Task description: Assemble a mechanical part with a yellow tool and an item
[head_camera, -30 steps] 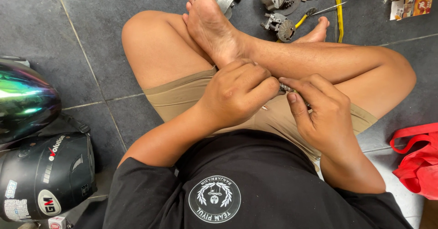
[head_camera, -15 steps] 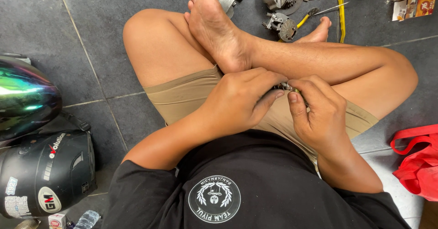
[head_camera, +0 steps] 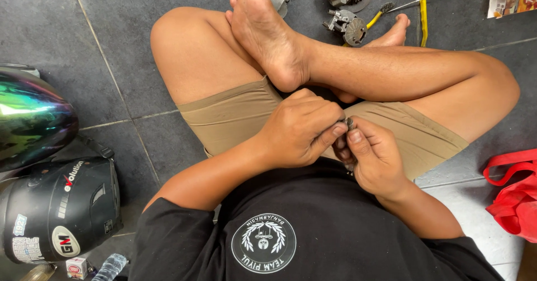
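left hand (head_camera: 299,130): frame centre, over lap, fingers curled tight, thumb and forefinger pinching small part (head_camera: 350,123)
right hand (head_camera: 373,158): just right of it, thumb pressed on same part, fingers closed under it
small part: dark metal, between both hands' fingertips, mostly hidden
helmets: black helmet (head_camera: 59,211) lower left, iridescent helmet (head_camera: 31,118) above it
floor (head_camera: 112,46): grey tiles, metal parts (head_camera: 348,26) and yellow tool (head_camera: 423,6) at top
red bag (head_camera: 514,194): right edge

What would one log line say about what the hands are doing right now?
left hand: closed around small dark metal part | right hand: pinching same part | place: over lap, seated cross-legged on tile floor | nearby: black helmet
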